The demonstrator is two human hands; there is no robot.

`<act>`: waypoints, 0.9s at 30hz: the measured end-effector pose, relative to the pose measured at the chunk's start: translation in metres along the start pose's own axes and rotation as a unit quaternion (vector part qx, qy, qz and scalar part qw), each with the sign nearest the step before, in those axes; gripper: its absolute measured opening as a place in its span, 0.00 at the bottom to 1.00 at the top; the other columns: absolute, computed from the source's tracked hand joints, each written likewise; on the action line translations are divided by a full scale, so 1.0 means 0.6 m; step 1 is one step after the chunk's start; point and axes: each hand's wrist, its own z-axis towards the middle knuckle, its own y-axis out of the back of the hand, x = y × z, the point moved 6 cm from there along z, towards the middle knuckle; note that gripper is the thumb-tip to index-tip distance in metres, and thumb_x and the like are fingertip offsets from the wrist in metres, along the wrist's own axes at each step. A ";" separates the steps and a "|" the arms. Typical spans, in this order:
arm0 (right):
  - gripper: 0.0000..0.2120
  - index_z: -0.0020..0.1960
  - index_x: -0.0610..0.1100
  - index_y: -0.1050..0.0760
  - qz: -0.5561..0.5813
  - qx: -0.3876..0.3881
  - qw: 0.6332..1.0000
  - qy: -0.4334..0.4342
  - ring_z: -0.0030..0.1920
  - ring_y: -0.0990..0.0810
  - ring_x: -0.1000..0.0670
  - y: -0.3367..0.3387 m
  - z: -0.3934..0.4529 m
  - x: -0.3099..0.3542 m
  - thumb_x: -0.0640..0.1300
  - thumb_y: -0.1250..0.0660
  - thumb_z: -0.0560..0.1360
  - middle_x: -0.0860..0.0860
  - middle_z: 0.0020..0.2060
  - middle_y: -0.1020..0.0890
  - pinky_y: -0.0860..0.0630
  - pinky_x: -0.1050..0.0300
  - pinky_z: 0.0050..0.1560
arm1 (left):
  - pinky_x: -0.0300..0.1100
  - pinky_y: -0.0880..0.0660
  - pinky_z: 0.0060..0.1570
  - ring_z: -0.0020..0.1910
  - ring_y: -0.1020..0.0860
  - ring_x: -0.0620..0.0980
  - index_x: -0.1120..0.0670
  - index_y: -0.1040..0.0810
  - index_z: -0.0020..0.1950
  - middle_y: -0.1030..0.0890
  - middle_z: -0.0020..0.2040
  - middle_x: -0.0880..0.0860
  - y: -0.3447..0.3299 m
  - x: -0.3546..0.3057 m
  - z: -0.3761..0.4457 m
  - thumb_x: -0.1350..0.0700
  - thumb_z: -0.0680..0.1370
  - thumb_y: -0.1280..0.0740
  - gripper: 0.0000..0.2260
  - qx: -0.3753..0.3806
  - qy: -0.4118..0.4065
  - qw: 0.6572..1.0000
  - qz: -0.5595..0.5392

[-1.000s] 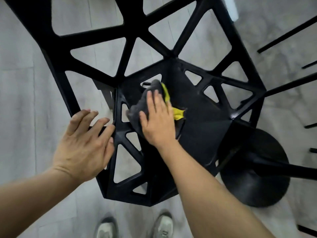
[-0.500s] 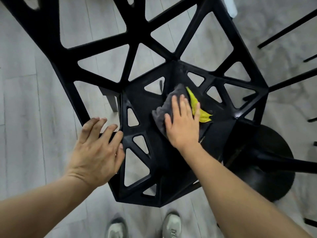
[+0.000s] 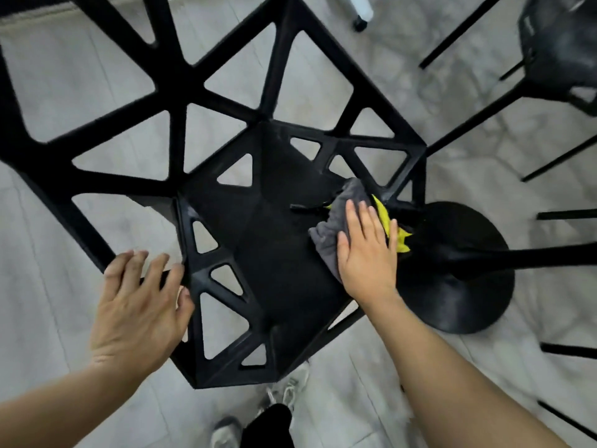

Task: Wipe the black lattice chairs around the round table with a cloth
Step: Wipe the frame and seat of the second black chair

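The black lattice chair (image 3: 258, 227) fills the middle and left of the frame, seen from above, its solid seat panel at the centre and its open triangular back rising toward the upper left. A cloth (image 3: 339, 221), grey with a yellow side showing at its right edge, lies on the right part of the seat, just inside the chair's right lattice side. The right hand (image 3: 368, 253) presses flat on the cloth, fingers straight and close together, pointing toward the top of the frame, the thumb lying out to the left on the grey fabric. The left hand (image 3: 142, 305) rests on the chair's left edge in the lower left of the frame, fingers slightly spread and nearly straight over the rim bar, thumb touching the lattice beside it; it grips nothing.

Just right of the chair, touching its outline in the picture, stands a round black pedestal base (image 3: 452, 273) with a black column (image 3: 529, 257) running off toward the right edge. In the upper right sits another black chair (image 3: 559, 50), blurred, with thin black legs slanting down from it. The floor (image 3: 64, 221) is pale grey planks. At the bottom centre, two light sneakers (image 3: 284, 392) and a dark trouser leg (image 3: 268, 428) show below the chair.
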 end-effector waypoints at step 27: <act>0.37 0.77 0.48 0.43 0.329 -0.088 0.932 -0.125 0.67 0.27 0.44 0.041 0.274 -0.173 0.59 0.31 0.76 0.44 0.68 0.32 0.27 0.49 0.66 | 0.67 0.64 0.75 0.75 0.75 0.64 0.43 0.85 0.70 0.83 0.73 0.56 -0.086 -0.215 0.201 0.17 0.66 0.46 0.57 0.295 -0.111 0.946 -0.076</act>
